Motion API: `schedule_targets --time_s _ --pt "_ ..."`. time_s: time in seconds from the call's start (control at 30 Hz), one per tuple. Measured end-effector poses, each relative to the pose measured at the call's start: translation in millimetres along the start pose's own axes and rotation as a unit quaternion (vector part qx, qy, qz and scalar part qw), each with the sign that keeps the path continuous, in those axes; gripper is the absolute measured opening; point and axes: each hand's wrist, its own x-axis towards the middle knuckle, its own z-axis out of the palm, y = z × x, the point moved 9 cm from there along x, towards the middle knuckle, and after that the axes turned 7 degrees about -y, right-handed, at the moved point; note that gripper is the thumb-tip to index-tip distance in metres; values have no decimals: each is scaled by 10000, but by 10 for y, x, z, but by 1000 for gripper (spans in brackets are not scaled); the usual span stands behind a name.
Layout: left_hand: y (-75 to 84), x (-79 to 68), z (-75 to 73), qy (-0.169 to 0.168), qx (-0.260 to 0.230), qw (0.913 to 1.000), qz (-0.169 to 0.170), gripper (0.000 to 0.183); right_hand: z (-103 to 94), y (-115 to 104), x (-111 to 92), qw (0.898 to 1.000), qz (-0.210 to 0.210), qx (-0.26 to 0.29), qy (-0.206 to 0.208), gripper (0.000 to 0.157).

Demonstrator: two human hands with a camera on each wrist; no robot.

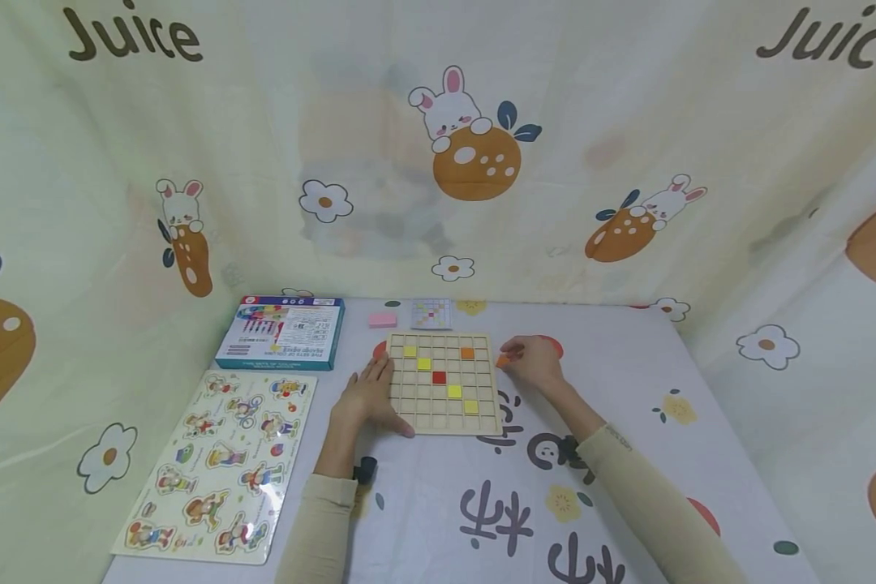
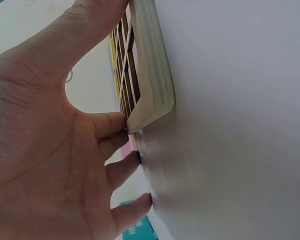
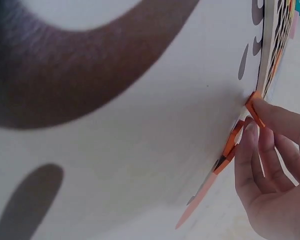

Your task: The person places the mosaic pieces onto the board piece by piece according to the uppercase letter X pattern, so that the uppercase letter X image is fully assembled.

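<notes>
A square wooden grid board [image 1: 416, 410] lies on the table. Yellow tiles [image 1: 455, 392] and a red tile [image 1: 439, 378] form a diagonal across it, with one orange tile [image 1: 467, 354] near its far right corner. Along the board's left side rests my left hand [image 1: 368, 397], fingers spread, the thumb by the near edge. Just off the right edge, my right hand [image 1: 536, 363] pinches a small orange tile [image 3: 255, 107] between thumb and fingertips. More orange tiles [image 3: 232, 142] show by those fingers in the right wrist view; whether they are held I cannot tell.
Behind the board are a pink stack [image 1: 382, 320] and a small pattern card [image 1: 431, 314]. A blue-edged box [image 1: 281, 332] lies at the back left, with a picture puzzle board [image 1: 219, 466] in front of it. Printed curtains [image 1: 365, 268] surround the table.
</notes>
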Motion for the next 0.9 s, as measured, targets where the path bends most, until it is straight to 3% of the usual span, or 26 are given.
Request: schedule_targets --time_s 0.33,0.5,0.63,0.9 --pt "-10 18 17 -77 -79 9999 -7 142 -103 -112 -26 9967 -155 783 165 21" --pt "1 4 -9 -58 -126 9999 -20 143 -32 -158 7 9938 -29 1107 34 23" --pt "-72 93 60 -121 -81 9998 -106 148 49 -204 25 9919 104 1266 -45 25" --pt "-117 137 88 -61 -156 9998 -70 150 179 -355 78 9897 49 1414 -197 23"
